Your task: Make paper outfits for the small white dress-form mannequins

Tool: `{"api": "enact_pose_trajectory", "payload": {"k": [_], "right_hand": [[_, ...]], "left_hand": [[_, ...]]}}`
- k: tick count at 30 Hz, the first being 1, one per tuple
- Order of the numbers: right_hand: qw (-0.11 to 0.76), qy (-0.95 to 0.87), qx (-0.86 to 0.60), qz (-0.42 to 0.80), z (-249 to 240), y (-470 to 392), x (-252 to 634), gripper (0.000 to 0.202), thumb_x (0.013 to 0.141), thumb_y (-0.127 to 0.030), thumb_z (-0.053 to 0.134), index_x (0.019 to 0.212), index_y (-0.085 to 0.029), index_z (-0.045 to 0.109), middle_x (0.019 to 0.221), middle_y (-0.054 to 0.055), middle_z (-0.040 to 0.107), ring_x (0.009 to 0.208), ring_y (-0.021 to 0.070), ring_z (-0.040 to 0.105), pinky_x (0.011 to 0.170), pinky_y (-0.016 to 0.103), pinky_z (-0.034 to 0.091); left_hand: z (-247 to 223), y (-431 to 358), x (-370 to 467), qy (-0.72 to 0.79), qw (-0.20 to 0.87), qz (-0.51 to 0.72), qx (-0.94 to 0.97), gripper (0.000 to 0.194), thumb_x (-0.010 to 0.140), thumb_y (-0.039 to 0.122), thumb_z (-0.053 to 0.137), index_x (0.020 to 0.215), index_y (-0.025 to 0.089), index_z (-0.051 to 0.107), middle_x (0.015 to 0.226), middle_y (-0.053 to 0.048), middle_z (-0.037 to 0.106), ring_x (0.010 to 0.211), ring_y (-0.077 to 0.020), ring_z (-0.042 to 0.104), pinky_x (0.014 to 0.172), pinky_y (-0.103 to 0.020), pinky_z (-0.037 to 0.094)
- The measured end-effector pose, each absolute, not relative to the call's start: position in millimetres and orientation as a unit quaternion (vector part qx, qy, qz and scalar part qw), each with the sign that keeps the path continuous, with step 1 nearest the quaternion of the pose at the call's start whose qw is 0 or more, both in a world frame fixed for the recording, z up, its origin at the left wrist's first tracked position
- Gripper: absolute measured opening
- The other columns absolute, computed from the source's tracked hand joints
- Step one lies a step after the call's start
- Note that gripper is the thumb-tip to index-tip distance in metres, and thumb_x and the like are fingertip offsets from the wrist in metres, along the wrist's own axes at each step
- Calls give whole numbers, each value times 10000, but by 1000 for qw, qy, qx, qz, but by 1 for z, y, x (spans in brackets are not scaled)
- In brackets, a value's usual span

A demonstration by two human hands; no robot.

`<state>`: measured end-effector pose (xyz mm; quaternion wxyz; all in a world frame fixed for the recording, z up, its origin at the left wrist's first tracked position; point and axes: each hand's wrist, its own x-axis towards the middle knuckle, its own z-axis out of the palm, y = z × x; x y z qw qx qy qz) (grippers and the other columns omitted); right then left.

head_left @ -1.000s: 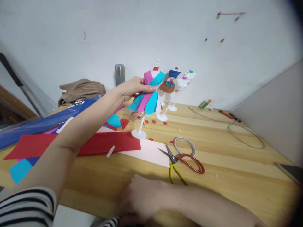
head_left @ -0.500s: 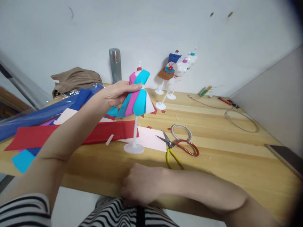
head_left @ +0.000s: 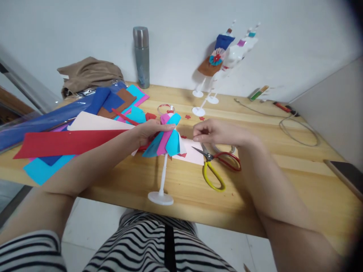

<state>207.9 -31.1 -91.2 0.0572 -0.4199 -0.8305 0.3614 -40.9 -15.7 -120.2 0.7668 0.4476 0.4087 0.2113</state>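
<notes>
My left hand (head_left: pixel 150 130) is closed around the waist of a small white mannequin (head_left: pixel 163 173) on a round base, near the table's front edge. The mannequin wears a dress (head_left: pixel 172 142) of blue, pink and white pieces. Just right of it, my right hand (head_left: pixel 214 132) hovers with curled fingers pressed together; whatever they may pinch is too small to make out. Under that hand lie scissors (head_left: pixel 209 156) with one red and one yellow handle, blades partly over a pale pink sheet (head_left: pixel 194 149). A roll of tape (head_left: pixel 227 148) is partly hidden behind the right wrist.
Coloured sheets, including a long red strip (head_left: pixel 68 142), cover the table's left side. Behind them are a brown cloth (head_left: pixel 92 75) and a flask (head_left: pixel 141 56). Several dressed mannequins (head_left: pixel 224 56) stand by the wall. A cable (head_left: pixel 300 141) and phone (head_left: pixel 343 175) lie right.
My right hand has risen from the table's front edge to beside the dress. The mannequin, still in my left hand, has come nearer to me. The view has tilted downward.
</notes>
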Motion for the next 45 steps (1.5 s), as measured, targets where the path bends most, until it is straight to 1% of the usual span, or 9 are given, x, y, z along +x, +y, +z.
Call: {"api": "enact_pose_trajectory", "payload": {"k": [5, 9, 13, 16, 23, 30, 37, 42, 45], "right_hand": [[59, -826, -453, 330, -135, -6, 206, 32, 783, -182, 592, 768, -164, 614, 718, 12, 620, 664, 121, 513, 637, 276, 382], [76, -832, -459, 303, -147, 3, 210, 114, 686, -88, 566, 725, -194, 580, 698, 13, 638, 656, 152, 537, 637, 289, 400], [94, -824, -463, 312, -151, 6, 212, 18, 727, -181, 562, 743, -181, 569, 730, 26, 645, 670, 149, 543, 652, 281, 401], [109, -827, -461, 302, -156, 5, 209, 58, 762, -223, 525, 759, -169, 546, 710, 9, 590, 656, 120, 497, 635, 265, 359], [119, -837, -451, 287, -160, 7, 206, 77, 744, -162, 500, 675, -194, 490, 650, -8, 524, 617, 128, 447, 610, 272, 336], [130, -827, -457, 299, -159, 5, 204, 49, 780, -200, 487, 731, -200, 487, 679, -16, 498, 634, 129, 428, 607, 269, 333], [134, -827, -468, 282, -160, 2, 201, 120, 756, -136, 465, 657, -203, 446, 627, -24, 474, 613, 124, 410, 606, 276, 309], [196, -792, -505, 282, -159, 5, 202, 139, 825, -261, 490, 716, -190, 538, 665, 12, 520, 619, 147, 434, 604, 304, 315], [245, -757, -509, 329, -159, 2, 196, 271, 874, -410, 484, 713, -200, 542, 632, 4, 496, 580, 145, 429, 573, 302, 328]], "left_hand": [[-127, -19, -38, 405, 774, 231, 428, 228, 698, 337, 807, 690, 155, 670, 654, -47, 701, 601, -155, 637, 658, -296, 547], [-129, -21, -39, 395, 790, 233, 408, 222, 696, 312, 807, 744, 168, 645, 680, -39, 703, 615, -158, 649, 686, -305, 550], [-130, -21, -38, 408, 795, 234, 383, 233, 685, 287, 812, 808, 184, 644, 704, -33, 716, 641, -169, 667, 699, -310, 560], [-132, -21, -37, 399, 802, 236, 376, 237, 687, 279, 809, 836, 199, 643, 712, -33, 724, 654, -178, 675, 692, -306, 560], [-138, -19, -37, 400, 793, 244, 389, 206, 698, 280, 801, 806, 197, 646, 711, -24, 709, 630, -154, 661, 656, -277, 557], [-139, -19, -38, 401, 798, 216, 394, 251, 698, 340, 793, 800, 173, 635, 675, -47, 693, 604, -191, 654, 643, -357, 572], [-138, -19, -36, 404, 789, 241, 395, 274, 662, 286, 827, 820, 161, 642, 702, -33, 700, 614, -147, 652, 626, -277, 558], [-136, -19, -36, 394, 786, 242, 411, 254, 667, 291, 830, 772, 143, 652, 684, -39, 696, 606, -131, 639, 625, -250, 550], [-136, -20, -37, 389, 792, 227, 413, 263, 699, 342, 806, 769, 136, 659, 693, -57, 701, 601, -143, 635, 610, -268, 546]]}}
